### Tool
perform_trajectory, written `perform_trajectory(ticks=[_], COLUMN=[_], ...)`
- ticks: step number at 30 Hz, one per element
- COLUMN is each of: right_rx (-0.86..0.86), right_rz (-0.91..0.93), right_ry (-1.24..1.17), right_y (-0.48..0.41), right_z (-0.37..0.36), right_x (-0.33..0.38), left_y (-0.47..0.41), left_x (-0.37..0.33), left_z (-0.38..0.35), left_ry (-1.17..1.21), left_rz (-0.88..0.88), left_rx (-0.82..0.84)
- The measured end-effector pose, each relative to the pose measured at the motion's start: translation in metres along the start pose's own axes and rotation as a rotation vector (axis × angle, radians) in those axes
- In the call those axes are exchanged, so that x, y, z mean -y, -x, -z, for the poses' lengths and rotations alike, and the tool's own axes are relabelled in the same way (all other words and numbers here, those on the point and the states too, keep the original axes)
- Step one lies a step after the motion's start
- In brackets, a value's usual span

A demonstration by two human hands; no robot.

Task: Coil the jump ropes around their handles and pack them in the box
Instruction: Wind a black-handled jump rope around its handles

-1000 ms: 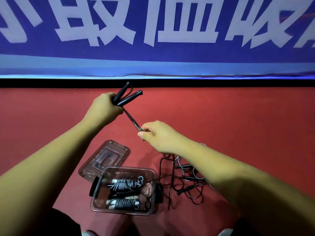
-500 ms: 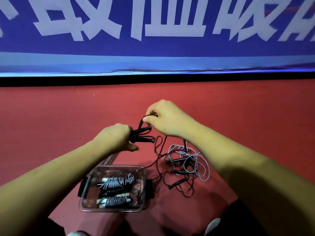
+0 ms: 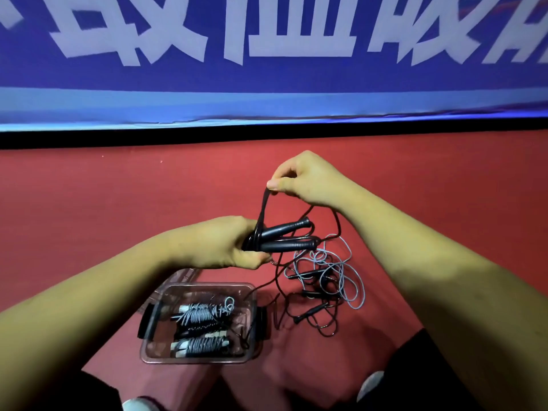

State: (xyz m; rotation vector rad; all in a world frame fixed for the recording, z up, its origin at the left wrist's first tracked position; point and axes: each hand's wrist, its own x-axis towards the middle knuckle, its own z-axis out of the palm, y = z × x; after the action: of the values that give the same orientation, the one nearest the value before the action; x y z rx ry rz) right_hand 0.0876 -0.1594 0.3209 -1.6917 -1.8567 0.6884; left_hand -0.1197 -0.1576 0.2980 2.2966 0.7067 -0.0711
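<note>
The two black ribbed plastic handles (image 3: 284, 237), pointing rightward, are being gripped by the left hand (image 3: 219, 244) while the thin black rope (image 3: 262, 209) is being pinched directly above them by the right hand (image 3: 305, 179).

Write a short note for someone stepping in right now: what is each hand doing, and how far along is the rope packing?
The left hand grips both black handles together. The right hand pinches a loop of the black rope above them. The winding seems barely begun.
The box sits open on the floor with coiled ropes inside. A tangle of grey and black ropes lies to its right.
Done: some ropes are packed.
Left: finish this coil, put it in the box, then coil and pack the tangle.
</note>
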Motion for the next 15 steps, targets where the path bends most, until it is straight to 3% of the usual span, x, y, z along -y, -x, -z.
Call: perform_trajectory(ticks=[8, 12, 15], right_rx=[0.157, 0.278, 0.326], right_rz=[-0.102, -0.123, -0.123], right_ry=[-0.227, -0.368, -0.239], right_y=[-0.001, 0.004, 0.006], right_z=[-0.019, -0.037, -0.046], right_x=[-0.006, -0.005, -0.001], left_y=[0.014, 0.022, 0.021], left_x=[0.000, 0.000, 0.009], left_z=[0.011, 0.023, 0.027], left_ry=[0.223, 0.459, 0.453], left_rz=[0.069, -0.002, 0.053], left_rx=[-0.352, -0.318, -0.401])
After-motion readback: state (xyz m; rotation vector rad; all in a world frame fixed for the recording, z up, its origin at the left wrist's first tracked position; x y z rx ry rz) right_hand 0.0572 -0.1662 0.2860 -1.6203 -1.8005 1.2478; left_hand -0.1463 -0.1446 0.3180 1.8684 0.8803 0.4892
